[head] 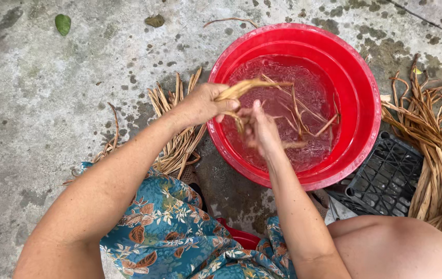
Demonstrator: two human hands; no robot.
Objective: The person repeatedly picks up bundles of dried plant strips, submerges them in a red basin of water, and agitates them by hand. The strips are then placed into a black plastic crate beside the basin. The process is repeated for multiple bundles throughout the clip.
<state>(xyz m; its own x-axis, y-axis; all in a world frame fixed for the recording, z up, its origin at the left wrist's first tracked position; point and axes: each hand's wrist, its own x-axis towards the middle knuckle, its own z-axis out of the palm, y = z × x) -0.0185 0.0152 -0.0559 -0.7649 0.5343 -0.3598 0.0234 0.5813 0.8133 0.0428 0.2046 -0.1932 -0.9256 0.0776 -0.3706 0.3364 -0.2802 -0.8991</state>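
Over the near rim of the red basin [358, 103], both hands grip one tan strip [247, 87] — left hand [205, 103] closed at its bend, right hand [259, 128] pinching just below; its long axis runs rightward above the water, toward loose strips [303, 111] soaking beyond

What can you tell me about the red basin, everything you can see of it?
The basin is round, glossy red, apparently plastic, with a wide rolled rim. It stands upright on the wet concrete floor, partly filled with clear, rippling water. Tan fibre strips lie soaking in it. Both hands work above its near-left side: the left hand and right hand grip a strip. A black crate sits against its lower right edge.
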